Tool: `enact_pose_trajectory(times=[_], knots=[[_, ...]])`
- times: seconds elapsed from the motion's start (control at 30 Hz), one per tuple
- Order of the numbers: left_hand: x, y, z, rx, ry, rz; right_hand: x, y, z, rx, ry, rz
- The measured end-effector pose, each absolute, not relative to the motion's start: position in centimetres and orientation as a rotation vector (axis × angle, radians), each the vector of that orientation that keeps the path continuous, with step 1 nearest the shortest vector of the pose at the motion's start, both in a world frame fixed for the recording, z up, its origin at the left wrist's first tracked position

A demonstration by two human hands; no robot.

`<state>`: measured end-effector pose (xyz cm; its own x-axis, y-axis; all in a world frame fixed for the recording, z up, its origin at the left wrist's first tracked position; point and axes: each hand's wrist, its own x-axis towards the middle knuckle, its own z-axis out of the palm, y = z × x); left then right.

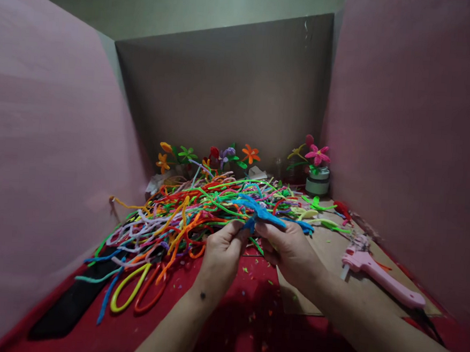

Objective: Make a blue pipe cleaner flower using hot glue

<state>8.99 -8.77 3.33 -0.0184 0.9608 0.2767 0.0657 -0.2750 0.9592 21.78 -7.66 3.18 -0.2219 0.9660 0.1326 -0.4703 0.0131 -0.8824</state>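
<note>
Both hands meet over the table's middle around a blue pipe-cleaner flower (262, 211), whose fuzzy petals spread above my fingers. My left hand (224, 250) pinches its lower part between thumb and fingers. My right hand (288, 249) is closed on it from the right, thumb on top. The spot where the fingertips meet is partly hidden. Just behind the hands lies a large tangled heap of coloured pipe cleaners (167, 219). More blue fuzzy pieces (302, 225) show beyond my right hand.
A pink glue gun (388, 280) lies on a cardboard sheet (302, 298) at right. Scissors with yellow (130, 289) and red loops are at left, near a black strip (65, 303). Finished flowers (251, 154) and a green pot (317, 183) stand behind. Pink panels (415, 129) flank the red tabletop.
</note>
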Motion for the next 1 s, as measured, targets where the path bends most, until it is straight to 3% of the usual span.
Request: enact_pose_trajectory(times=[0.2, 0.67, 0.8, 1.0], knots=[[8.8, -8.9, 3.4, 1.377, 1.126, 1.324, 21.6, -7.8, 3.5, -0.625, -0.959, 1.512], [8.1, -8.6, 2.4, 0.855, 0.417, 0.906, 19.8, -8.1, 2.4, -0.432, -0.789, 1.528], [8.1, -8.4, 2.8, 1.017, 0.588, 0.938, 20.0, -7.3, 2.3, -0.471, -0.764, 1.528], [9.2, -8.5, 2.9, 1.887, 1.308, 1.289, 20.3, -6.5, 1.8, -0.504, -0.777, 1.45]])
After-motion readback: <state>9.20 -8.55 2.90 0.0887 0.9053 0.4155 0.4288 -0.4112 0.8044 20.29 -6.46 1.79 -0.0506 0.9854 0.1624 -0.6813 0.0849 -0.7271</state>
